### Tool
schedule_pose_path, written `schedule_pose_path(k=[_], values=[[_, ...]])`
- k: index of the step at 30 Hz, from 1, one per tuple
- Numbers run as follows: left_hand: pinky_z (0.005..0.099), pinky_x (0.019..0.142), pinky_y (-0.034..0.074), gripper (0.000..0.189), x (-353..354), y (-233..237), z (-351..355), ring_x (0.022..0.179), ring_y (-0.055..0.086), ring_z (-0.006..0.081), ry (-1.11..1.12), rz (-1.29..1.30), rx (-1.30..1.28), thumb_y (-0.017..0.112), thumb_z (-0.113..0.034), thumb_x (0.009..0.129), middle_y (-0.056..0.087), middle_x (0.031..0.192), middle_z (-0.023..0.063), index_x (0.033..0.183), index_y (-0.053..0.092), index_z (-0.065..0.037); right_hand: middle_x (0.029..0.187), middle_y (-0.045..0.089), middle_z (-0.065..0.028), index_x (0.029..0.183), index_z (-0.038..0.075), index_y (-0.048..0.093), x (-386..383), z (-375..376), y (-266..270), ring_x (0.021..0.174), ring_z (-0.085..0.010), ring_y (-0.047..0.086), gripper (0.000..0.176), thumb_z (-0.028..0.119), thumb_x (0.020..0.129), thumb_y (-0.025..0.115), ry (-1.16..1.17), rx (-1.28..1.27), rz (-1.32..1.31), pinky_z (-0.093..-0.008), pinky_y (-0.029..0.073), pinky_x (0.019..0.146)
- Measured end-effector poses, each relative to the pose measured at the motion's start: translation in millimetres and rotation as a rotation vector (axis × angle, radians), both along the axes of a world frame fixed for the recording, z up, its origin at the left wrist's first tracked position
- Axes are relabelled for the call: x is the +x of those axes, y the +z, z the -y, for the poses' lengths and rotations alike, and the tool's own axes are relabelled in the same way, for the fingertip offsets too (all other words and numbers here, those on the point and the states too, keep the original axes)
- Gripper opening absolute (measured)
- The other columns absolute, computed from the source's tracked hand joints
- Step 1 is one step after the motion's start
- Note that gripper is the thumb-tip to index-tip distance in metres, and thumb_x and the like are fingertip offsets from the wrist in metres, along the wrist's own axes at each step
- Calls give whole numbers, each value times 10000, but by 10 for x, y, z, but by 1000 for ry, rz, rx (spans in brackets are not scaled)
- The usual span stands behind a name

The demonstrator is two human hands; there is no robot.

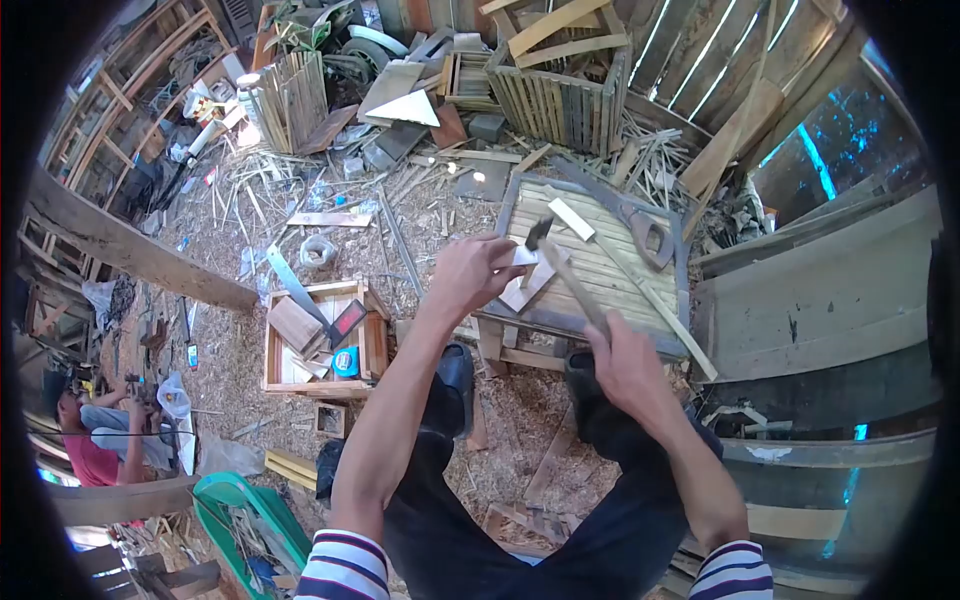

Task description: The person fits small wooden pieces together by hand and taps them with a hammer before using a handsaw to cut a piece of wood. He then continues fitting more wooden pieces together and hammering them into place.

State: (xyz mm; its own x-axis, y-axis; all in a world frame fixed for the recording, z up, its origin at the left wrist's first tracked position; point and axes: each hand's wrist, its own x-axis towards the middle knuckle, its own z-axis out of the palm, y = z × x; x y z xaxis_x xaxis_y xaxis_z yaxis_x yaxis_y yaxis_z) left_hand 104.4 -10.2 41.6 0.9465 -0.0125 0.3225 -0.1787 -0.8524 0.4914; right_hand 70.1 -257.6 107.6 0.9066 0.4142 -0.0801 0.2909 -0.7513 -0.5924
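Observation:
My right hand (625, 360) is wrapped round the wooden handle of a hammer (570, 275). The dark hammer head is up by my left hand (472, 275), over a slatted wooden table (605, 280). Pinched in the fingers of my left hand is a small pale wood piece (522, 257); the hammer head is close to it, but contact cannot be made out. Below that lies another pale wood piece (530, 288) on the table's near left part. A white-ended strip (570, 218) and a long thin wood strip (655, 300) rest on the slats.
A handsaw (650, 235) lies along the table's right side. Left of me, a wooden box (375, 345) holds a second handsaw (295, 285), wood offcuts and a blue tape measure (345, 362). A post (140, 245) crosses the left side. Another person (100, 430) sits low at left.

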Motion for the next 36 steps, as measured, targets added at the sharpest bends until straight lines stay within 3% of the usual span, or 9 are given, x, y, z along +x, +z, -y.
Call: schedule_pose_path(k=[7, 11, 13, 17, 25, 27, 32, 34, 36], values=[[412, 701, 519, 404, 14, 20, -11, 817, 648, 339, -15, -38, -3, 716, -400, 763, 676, 907, 108, 994, 702, -69, 664, 574, -317, 967, -12, 482, -47, 7, -207, 691, -524, 570, 237, 224, 958, 500, -14, -19, 71, -576, 438, 609], [413, 715, 523, 439, 12, 8, -14, 840, 652, 340, -18, -92, -8, 718, -411, 759, 686, 950, 114, 1026, 698, -63, 664, 571, -314, 967, -22, 470, -42, -15, 206, 670, -524, 563, 251, 225, 953, 511, -20, 19, 20, -575, 443, 599], [409, 719, 523, 448, 7, -33, -21, 849, 653, 340, -7, -78, -48, 722, -421, 750, 685, 956, 114, 1023, 702, -67, 668, 570, -315, 960, -19, 464, -94, -73, 264, 673, -521, 564, 244, 219, 947, 516, -76, 240, 116, -578, 441, 596], [405, 744, 527, 458, 14, 17, -3, 857, 659, 333, -23, -87, 21, 720, -440, 752, 689, 988, 107, 1023, 706, -71, 683, 572, -315, 963, -16, 451, -31, 62, -451, 678, -522, 561, 231, 207, 949, 507, 45, -28, 95, -597, 426, 610], [414, 707, 528, 372, 13, -30, -9, 813, 662, 324, 20, -73, -42, 710, -400, 757, 691, 900, 93, 983, 719, -105, 700, 585, -330, 977, -31, 454, -52, -43, 77, 739, -539, 571, 237, 199, 944, 503, -114, 209, 90, -587, 441, 639], [413, 707, 529, 373, 18, -11, -12, 814, 662, 324, 20, -75, -38, 708, -404, 761, 691, 902, 93, 989, 719, -108, 711, 590, -326, 975, -35, 454, 10, 21, -277, 727, -537, 571, 244, 200, 941, 514, 2, 43, 5, -580, 443, 628], [413, 713, 520, 408, 21, 39, -3, 834, 649, 351, 7, -109, -35, 712, -408, 771, 686, 921, 131, 1012, 705, -78, 722, 591, -326, 1001, -26, 448, 81, 89, 83, 741, -540, 568, 233, 188, 937, 514, -22, -97, 32, -583, 439, 638], [413, 719, 521, 415, 44, 34, -13, 837, 650, 351, 6, -123, -48, 717, -409, 765, 687, 927, 133, 1016, 705, -78, 730, 586, -336, 1005, -22, 457, 3, -26, 239, 744, -543, 562, 234, 196, 939, 511, -96, 165, 31, -588, 426, 633], [413, 725, 521, 422, 23, 22, -10, 841, 651, 351, -1, -136, -62, 721, -410, 758, 689, 933, 135, 1019, 705, -78, 717, 579, -336, 990, -23, 462, 8, 7, -102, 732, -543, 557, 234, 201, 942, 511, -48, 123, 35, -588, 422, 627]])
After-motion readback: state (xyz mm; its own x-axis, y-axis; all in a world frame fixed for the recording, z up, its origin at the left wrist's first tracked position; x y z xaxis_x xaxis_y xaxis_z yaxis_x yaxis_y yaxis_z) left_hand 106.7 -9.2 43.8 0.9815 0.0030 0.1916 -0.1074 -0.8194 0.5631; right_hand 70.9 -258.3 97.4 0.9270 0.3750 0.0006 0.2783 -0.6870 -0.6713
